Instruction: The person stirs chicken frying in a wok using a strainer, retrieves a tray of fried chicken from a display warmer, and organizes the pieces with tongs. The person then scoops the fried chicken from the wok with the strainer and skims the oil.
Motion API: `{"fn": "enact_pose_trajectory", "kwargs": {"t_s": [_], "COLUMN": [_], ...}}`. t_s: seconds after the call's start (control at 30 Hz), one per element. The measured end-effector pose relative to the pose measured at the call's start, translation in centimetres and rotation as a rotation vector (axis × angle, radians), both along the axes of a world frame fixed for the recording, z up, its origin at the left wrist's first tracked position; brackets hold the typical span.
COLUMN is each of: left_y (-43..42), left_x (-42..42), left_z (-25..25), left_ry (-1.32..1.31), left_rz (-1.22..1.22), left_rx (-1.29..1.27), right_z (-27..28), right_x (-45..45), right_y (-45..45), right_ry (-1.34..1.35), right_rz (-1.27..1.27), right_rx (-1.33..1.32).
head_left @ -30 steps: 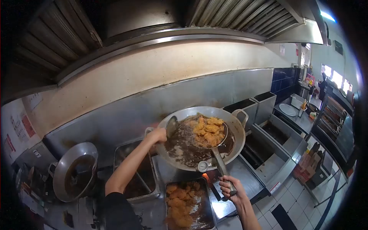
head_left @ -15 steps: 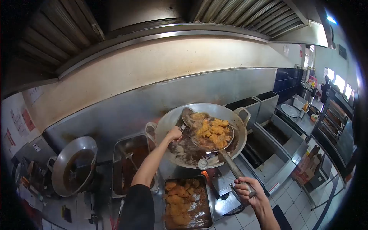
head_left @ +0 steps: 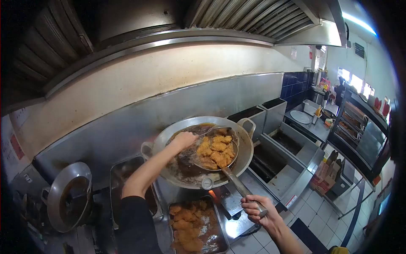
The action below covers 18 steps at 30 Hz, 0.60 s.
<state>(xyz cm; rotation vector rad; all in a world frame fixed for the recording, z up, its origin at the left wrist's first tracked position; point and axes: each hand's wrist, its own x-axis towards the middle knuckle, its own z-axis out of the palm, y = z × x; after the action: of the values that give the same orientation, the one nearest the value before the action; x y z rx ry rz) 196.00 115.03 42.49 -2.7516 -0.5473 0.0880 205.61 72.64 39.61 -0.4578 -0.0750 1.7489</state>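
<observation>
My right hand is closed round the thick handle of a large strainer. Golden fried chicken pieces fill its basket, which sits in a big wok of dark, bubbling oil. Over the oil, my left hand grips the thin handle of a skimmer. The skimmer's head reaches the far side of the strainer, beside the chicken; part of it is hard to make out. On the wok's near rim is a round dial thermometer.
A metal tray with more fried pieces lies in front of the wok. Further left stand a deep steel pan and a smaller wok of dark oil. Steel fryer basins adjoin on the right, with a shelved cabinet beyond.
My left hand has swung the skimmer rightward, from the strainer's left side across to its far side. My right hand still holds the strainer. The whole view has turned somewhat right.
</observation>
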Motion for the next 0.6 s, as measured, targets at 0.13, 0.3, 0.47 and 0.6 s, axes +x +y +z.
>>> {"fn": "enact_pose_trajectory", "kwargs": {"t_s": [0.13,0.3,0.47,0.6], "left_y": [-1.0,-0.8,-1.5,-3.0], "left_x": [-0.6,-1.5,0.6,3.5], "left_z": [2.1,2.7,1.1,-1.5], "left_ry": [0.049,-0.075,-0.046,-0.116], "left_rz": [-0.075,-0.171,-0.022,0.113], "left_rx": [0.064,0.171,0.190,0.112], "right_z": [-1.7,-2.6,-2.9,-4.8], "right_x": [-0.7,-3.0,-3.7,-3.2], "right_y": [1.2,3.6,5.7,7.7], "right_ry": [0.032,-0.175,-0.302,-0.170], "right_rz": [0.023,-0.020,0.006,-0.005], "right_rx": [0.048,-0.005,-0.039,-0.060]}}
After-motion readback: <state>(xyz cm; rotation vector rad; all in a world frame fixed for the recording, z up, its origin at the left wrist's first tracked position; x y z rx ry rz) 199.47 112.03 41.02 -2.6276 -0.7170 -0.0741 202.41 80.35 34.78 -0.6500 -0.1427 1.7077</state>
